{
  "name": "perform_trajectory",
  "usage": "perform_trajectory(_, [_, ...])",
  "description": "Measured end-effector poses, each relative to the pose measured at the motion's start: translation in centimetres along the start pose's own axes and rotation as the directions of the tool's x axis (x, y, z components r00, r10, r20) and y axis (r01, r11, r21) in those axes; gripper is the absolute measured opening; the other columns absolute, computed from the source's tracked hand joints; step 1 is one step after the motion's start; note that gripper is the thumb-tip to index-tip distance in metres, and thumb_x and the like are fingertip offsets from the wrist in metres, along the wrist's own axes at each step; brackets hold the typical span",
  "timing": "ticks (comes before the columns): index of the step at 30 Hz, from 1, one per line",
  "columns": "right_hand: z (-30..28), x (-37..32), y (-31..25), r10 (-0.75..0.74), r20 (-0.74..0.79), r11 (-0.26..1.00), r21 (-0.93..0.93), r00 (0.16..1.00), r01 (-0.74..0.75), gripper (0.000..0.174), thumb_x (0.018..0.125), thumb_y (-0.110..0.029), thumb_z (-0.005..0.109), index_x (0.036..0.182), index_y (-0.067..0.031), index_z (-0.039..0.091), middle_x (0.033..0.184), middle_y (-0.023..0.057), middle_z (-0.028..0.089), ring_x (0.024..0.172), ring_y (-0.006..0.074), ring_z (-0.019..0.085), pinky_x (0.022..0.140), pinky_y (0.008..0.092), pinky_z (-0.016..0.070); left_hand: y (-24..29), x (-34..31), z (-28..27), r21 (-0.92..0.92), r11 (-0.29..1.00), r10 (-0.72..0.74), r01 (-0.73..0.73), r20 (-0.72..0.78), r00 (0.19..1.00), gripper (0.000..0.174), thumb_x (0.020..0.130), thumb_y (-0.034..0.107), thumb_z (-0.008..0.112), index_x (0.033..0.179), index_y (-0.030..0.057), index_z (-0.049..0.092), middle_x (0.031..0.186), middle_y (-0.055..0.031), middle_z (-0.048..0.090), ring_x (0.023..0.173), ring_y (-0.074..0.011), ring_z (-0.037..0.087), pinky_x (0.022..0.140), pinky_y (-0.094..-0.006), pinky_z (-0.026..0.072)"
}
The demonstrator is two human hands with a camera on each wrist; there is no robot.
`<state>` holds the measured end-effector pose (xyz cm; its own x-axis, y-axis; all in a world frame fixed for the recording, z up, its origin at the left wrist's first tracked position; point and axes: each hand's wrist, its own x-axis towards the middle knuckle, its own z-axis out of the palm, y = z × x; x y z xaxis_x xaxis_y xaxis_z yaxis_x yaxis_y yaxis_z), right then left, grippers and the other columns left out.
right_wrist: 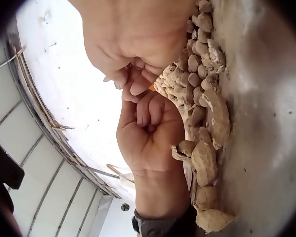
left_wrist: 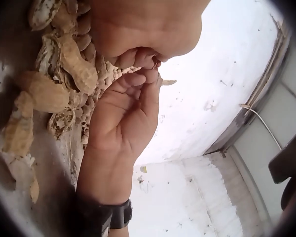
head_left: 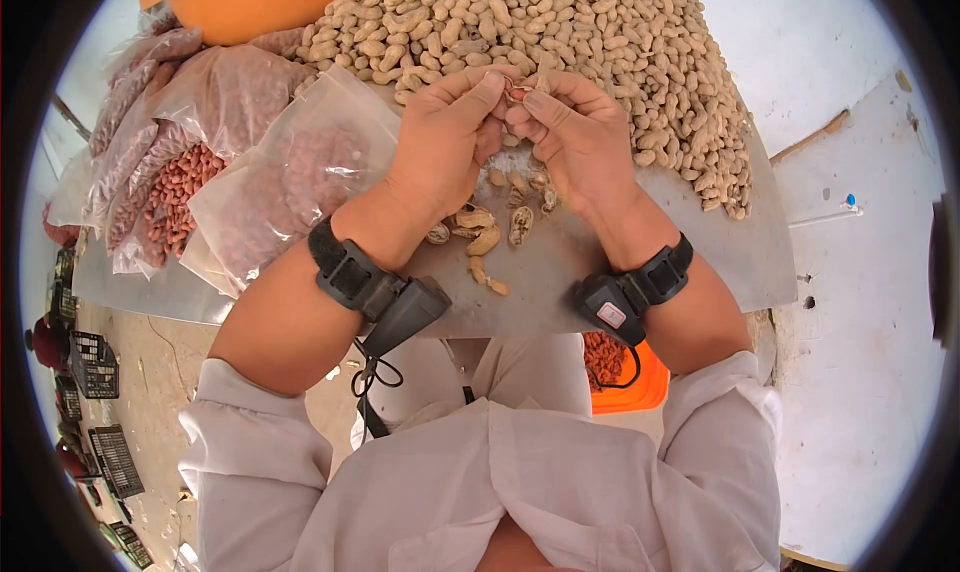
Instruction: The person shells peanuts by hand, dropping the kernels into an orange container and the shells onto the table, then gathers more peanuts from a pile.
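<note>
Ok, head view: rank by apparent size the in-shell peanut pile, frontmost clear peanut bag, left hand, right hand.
1. In-shell peanut pile
2. Frontmost clear peanut bag
3. Left hand and right hand: too alike to rank

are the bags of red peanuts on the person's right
No, the bags lie on the person's left, beside the peanut heap.
</note>
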<state>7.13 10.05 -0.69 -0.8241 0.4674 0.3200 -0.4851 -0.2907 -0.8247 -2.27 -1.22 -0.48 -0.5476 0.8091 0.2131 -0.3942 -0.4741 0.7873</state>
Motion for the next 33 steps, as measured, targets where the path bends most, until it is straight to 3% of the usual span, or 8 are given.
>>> perform_trajectory(4, [0.6,-0.6,-1.1,-0.065,-0.007,0.944,-0.325,0.998,0.059,0.013,0.081,0.002,0.062,0.093,0.0028,0.059,0.088,0.0113,0.065,0.077,0.0143,0.064,0.068,0.0248,0.0516,0.3,0.1,-0.2,-0.185,0.966,-0.190,0.180,-0.034,0.981,0.021,0.094,0.019,0.046,0.089,0.0015,0.056,0.069,0.0002,0.047,0.051,-0.0064,0.034,0.045,-0.0193,0.0289])
perform_trajectory(8, [0.8,-0.6,-1.2,-0.250,0.148,0.710,-0.644,0.957,0.285,0.015,0.077,0.002,0.064,0.091,0.0003,0.062,0.091,0.0076,0.064,0.077,0.0103,0.062,0.065,0.0220,0.0503,0.4,0.3,0.0,-0.339,0.905,-0.300,0.257,-0.078,0.951,0.023,0.094,0.019,0.045,0.078,0.0033,0.051,0.064,-0.0002,0.043,0.050,-0.0078,0.034,0.043,-0.0203,0.0276])
perform_trajectory(9, [0.7,-0.5,-1.1,-0.308,0.211,0.624,-0.691,0.928,0.365,0.015,0.076,0.002,0.065,0.091,-0.0004,0.062,0.091,0.0065,0.064,0.076,0.0092,0.061,0.064,0.0213,0.0499,0.3,0.4,-0.2,-0.358,0.895,-0.313,0.264,-0.086,0.946,0.024,0.094,0.020,0.045,0.076,0.0037,0.049,0.063,-0.0005,0.042,0.049,-0.0081,0.033,0.042,-0.0205,0.0274])
perform_trajectory(15, [0.5,-0.4,-1.0,-0.296,0.153,0.623,-0.717,0.943,0.312,0.014,0.075,0.000,0.067,0.089,-0.0015,0.063,0.086,0.0045,0.063,0.067,0.0061,0.057,0.058,0.0186,0.0466,0.0,0.8,-0.8,-0.399,0.860,-0.370,0.316,-0.063,0.927,0.017,0.091,0.017,0.047,0.085,0.0022,0.053,0.065,-0.0015,0.046,0.048,-0.0084,0.038,0.041,-0.0188,0.0296])
perform_trajectory(21, [-0.2,-0.1,-1.8,-0.186,0.033,0.774,-0.610,0.982,0.167,0.014,0.075,-0.003,0.067,0.087,0.0001,0.062,0.068,0.0027,0.063,0.057,0.0048,0.055,0.050,0.0187,0.0436,0.4,1.5,-1.7,-0.427,0.869,-0.298,0.250,-0.047,0.953,0.016,0.090,0.014,0.052,0.093,-0.0019,0.055,0.066,-0.0017,0.047,0.048,-0.0070,0.038,0.041,-0.0173,0.0294])
perform_trajectory(24, [-1.1,0.2,-2.8,0.029,0.116,0.775,-0.629,0.993,0.051,0.016,0.074,-0.005,0.068,0.088,0.0012,0.062,0.071,0.0042,0.063,0.061,0.0049,0.056,0.051,0.0190,0.0441,1.4,1.8,-2.6,-0.421,0.885,-0.221,0.199,-0.005,0.975,0.016,0.089,0.011,0.053,0.095,-0.0029,0.055,0.067,-0.0020,0.047,0.050,-0.0067,0.039,0.041,-0.0171,0.0293])
perform_trajectory(27, [-1.9,0.3,-3.6,0.217,0.184,0.659,-0.752,0.959,-0.005,0.017,0.074,-0.006,0.068,0.087,0.0019,0.061,0.073,0.0038,0.063,0.065,0.0061,0.058,0.054,0.0198,0.0456,2.0,1.7,-2.6,-0.481,0.860,-0.192,0.169,0.000,0.981,0.020,0.088,0.006,0.054,0.104,-0.0053,0.050,0.076,-0.0062,0.049,0.054,-0.0065,0.041,0.041,-0.0156,0.0298])
perform_trajectory(33, [-1.1,-0.1,-3.5,0.384,0.255,0.725,-0.679,0.887,-0.118,0.017,0.074,-0.007,0.067,0.088,0.0019,0.063,0.075,0.0022,0.062,0.067,0.0085,0.058,0.059,0.0212,0.0471,2.0,1.8,-3.0,-0.457,0.875,-0.177,0.160,0.005,0.984,0.025,0.087,0.004,0.055,0.110,-0.0058,0.049,0.079,-0.0067,0.048,0.061,-0.0088,0.046,0.044,-0.0156,0.0336])
